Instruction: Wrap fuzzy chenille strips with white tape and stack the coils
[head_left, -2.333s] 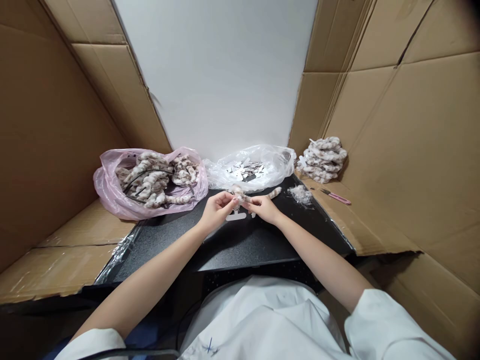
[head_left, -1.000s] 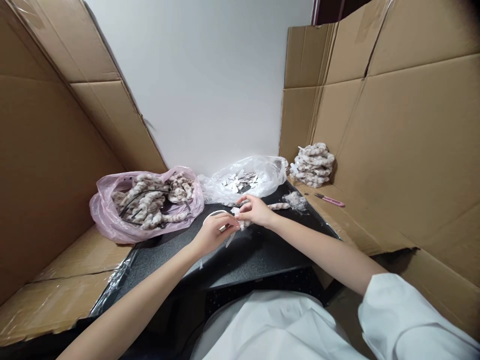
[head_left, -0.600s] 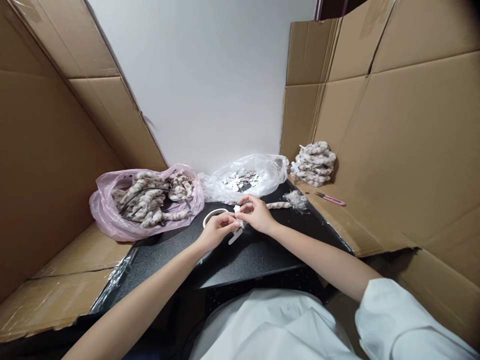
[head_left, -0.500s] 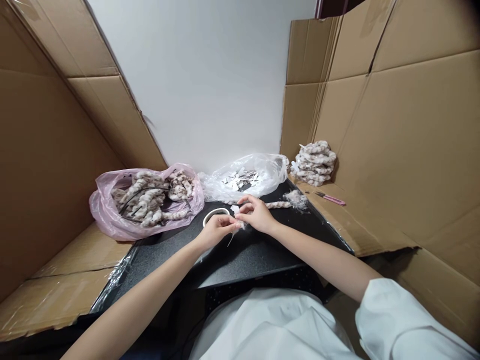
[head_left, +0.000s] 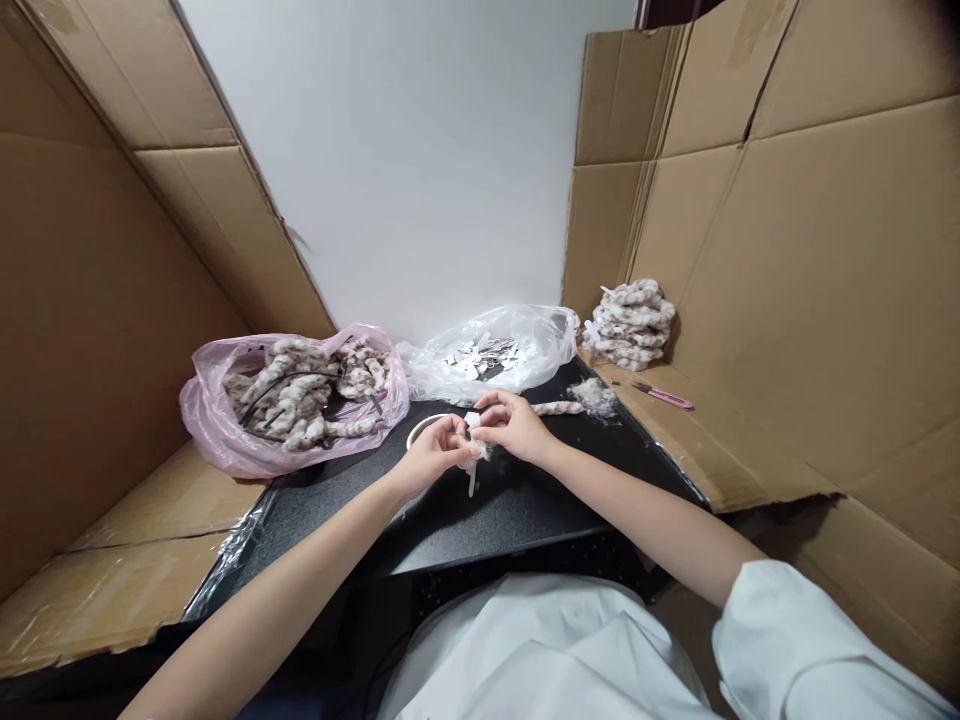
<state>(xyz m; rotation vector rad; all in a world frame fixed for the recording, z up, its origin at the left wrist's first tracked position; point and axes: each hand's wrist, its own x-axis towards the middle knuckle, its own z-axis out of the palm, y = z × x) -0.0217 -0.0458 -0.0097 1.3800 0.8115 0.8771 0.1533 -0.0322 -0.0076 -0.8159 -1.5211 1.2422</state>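
Over the black tabletop [head_left: 330,515], a mottled furry cord [head_left: 559,408] is pinched at one end by the half-curled left hand [head_left: 431,457] and right hand [head_left: 519,430]. Beneath, a white tag [head_left: 472,482] is suspended.

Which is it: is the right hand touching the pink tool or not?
Apart. The head view shows the right hand over the dark table, with the pink tool on the cardboard past its edge.
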